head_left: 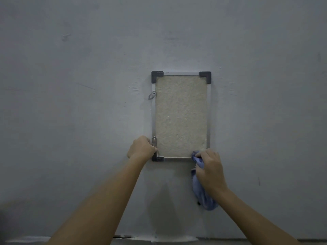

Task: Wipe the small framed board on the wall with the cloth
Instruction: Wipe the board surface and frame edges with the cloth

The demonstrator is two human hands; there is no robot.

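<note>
Our right hand [209,167] is clenched around a bunched blue cloth [201,190], pressing its upper end against the lower right corner of the small framed board [180,116]. The rest of the cloth hangs down below our wrist against the wall [70,85]. That hand and the cloth cover the board's fourth corner, so we cannot see whether it has a cap like the others.

Our left hand [141,148] grips the left edge of the frame just above the lower left corner cap [157,158], fingers curled round the rail; the fingertips themselves are hidden behind it. Beside the knuckles a small metal mounting tab [154,142] is fixed to the frame with a screw, and a second tab [152,95] sits higher on the same side, tilted outward.

The board hangs upright on the grey wall, a pale speckled panel in a thin silvery frame with dark corner caps. The caps show faint ridged marks, too small and blurred for us to read as writing. We find no legible brand or label anywhere.

At the bottom edge a lighter strip runs along the wall's foot, cut off by the frame and hard to make out.
</note>
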